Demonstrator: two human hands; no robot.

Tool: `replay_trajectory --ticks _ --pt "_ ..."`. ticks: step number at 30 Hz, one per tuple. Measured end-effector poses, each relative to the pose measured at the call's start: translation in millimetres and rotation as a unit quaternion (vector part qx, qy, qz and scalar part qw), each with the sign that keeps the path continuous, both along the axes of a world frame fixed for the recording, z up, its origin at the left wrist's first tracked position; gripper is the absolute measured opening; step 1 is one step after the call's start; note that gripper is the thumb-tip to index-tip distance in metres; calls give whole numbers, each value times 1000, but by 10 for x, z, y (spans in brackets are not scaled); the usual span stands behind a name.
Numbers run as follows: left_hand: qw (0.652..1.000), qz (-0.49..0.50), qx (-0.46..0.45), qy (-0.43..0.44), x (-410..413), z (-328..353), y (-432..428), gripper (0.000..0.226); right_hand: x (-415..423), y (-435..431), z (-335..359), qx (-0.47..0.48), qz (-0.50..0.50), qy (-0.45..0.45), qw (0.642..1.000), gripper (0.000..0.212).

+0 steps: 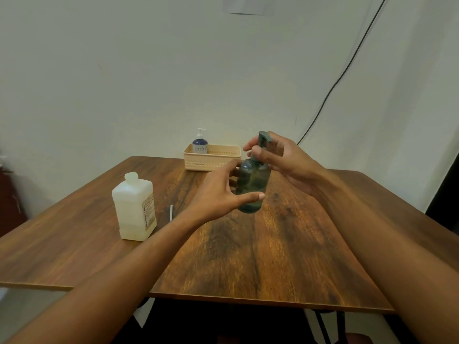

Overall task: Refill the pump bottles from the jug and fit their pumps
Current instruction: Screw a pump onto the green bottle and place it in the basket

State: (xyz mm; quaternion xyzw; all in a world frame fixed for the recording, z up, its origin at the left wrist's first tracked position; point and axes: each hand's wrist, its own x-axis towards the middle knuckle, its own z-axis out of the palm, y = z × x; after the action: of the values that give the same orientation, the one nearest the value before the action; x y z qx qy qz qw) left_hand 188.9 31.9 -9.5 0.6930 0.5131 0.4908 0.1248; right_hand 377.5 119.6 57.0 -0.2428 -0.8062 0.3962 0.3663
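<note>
Green-tinted and nearly upright, the pump bottle point(253, 184) hangs above the worktop point(248, 256) in the left hand point(221, 192), thumb across its front and fingers behind, while the right hand point(285, 160) directly above pinches the pump point(263, 140) at the neck, so any tightening should turn about that upright axis.

Wood-grain desk point(248, 256), brown. Beige perforated basket point(213, 163) at desk's far edge, against the wall point(124, 70). Thin white strip point(171, 212) lying flat on desk, left of centre. Black cable point(340, 76) runs diagonally down the wall behind desk's far right. Pale paper sheet point(246, 6) high on the wall above desk.
</note>
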Motion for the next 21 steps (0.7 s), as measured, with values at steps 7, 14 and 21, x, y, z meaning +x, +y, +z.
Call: replay_trajectory --ticks 7,14,21 --pt "1000 7 5 13 -26 39 39 84 111 45 135 -1 67 5 998 31" --pt "1000 -1 5 13 33 71 37 91 -20 15 104 47 -30 0 998 46" --pt "1000 10 8 10 -12 100 46 83 144 15 216 21 26 -17 999 40"
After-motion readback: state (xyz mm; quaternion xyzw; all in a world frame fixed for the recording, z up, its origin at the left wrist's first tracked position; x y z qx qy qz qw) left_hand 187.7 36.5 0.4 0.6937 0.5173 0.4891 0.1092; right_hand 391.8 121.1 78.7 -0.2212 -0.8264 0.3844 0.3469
